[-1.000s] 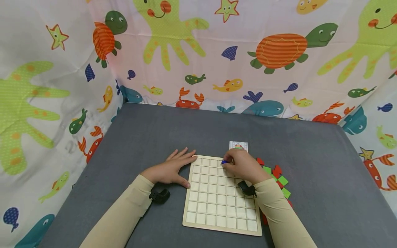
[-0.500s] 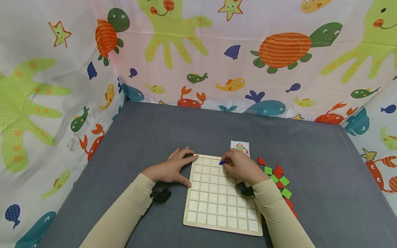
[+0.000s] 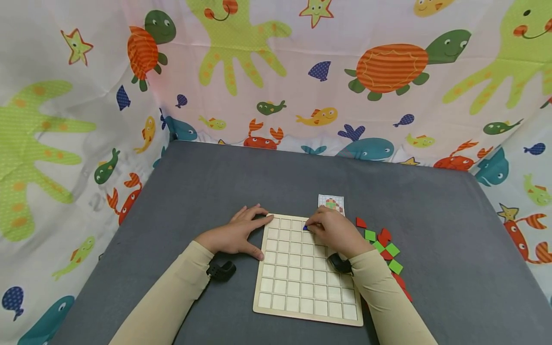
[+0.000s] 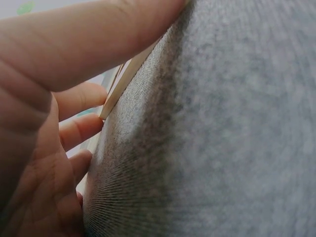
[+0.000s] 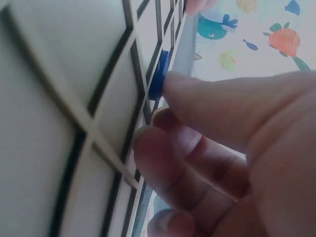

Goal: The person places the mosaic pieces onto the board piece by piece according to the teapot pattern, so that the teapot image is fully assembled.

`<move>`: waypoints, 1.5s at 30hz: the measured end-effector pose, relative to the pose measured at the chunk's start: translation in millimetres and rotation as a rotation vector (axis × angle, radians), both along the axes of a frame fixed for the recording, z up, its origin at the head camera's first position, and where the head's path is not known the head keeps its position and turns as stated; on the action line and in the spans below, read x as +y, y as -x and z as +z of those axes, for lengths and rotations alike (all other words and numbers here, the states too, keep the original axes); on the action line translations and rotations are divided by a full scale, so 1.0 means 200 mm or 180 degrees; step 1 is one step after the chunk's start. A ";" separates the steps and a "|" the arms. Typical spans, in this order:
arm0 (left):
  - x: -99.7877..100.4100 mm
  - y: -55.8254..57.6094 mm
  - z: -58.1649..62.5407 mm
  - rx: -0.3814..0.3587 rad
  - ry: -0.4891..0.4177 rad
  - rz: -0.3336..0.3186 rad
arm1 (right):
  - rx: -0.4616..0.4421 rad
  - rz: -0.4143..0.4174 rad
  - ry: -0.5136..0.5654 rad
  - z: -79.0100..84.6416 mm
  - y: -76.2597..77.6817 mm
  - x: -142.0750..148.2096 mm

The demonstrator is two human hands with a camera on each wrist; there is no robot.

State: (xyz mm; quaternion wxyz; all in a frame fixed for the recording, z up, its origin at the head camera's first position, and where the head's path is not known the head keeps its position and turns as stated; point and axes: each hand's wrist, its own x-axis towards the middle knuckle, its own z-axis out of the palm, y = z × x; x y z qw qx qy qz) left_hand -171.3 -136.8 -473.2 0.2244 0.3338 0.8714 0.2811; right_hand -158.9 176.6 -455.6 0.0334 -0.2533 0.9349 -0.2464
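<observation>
A wooden grid board lies on the grey cloth, its square cells pale. My left hand rests against the board's left edge, thumb and fingers spread; in the left wrist view its fingertips touch the wooden edge. At a cell in the top row, my right hand pinches a small blue tile. The right wrist view has the thumb on the blue tile, which sits tilted at a cell; its exact shape is partly hidden by the fingers.
Red and green tiles lie loosely to the right of the board, partly behind the right forearm. A small printed card with a coloured grid picture lies past the board's top edge. A sea-animal curtain hangs behind the table.
My right hand has shifted slightly left along the board's top row with the blue tile, which now sits lower at a cell. The left hand holds its place on the board.
</observation>
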 end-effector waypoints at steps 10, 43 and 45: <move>0.00 0.00 0.00 -0.0035 -0.0009 0.0015 | -0.0045 -0.0043 -0.0062 0.00 0.00 0.00; -0.01 0.02 -0.04 0.0055 0.0053 -0.0059 | -0.0384 -0.0498 -0.0133 0.07 -0.11 0.33; -0.01 0.02 -0.04 0.0051 0.0045 -0.0057 | -0.0430 -0.0518 -0.0147 0.07 -0.13 0.35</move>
